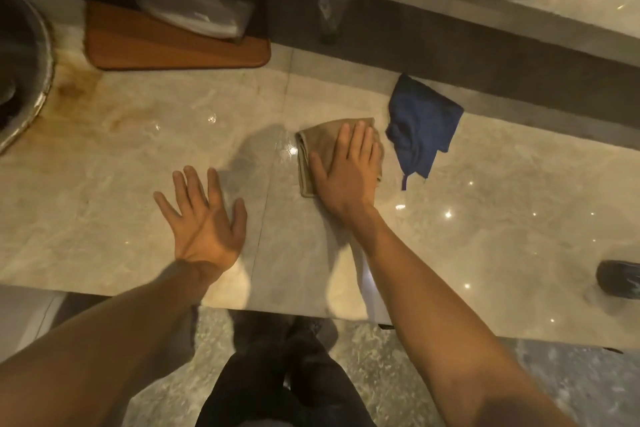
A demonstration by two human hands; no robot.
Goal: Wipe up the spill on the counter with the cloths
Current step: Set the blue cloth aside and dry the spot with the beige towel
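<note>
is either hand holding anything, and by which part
Nothing is gripped. The right hand presses flat on the tan cloth, covering its right part; the left hand lies open on the counter.

wooden board [173, 48] at back, metal sink [31, 55] left, dark object [618, 282] right

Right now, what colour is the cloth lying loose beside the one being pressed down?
Dark blue: the loose cloth shows clearly in the head view.

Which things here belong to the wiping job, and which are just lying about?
Belonging to the job:
tan cloth under the flat right hand
blue cloth, untouched
counter
left hand, flat on the counter

Lying about:
wooden board
plastic bag
metal basin
dark object at right edge
</note>
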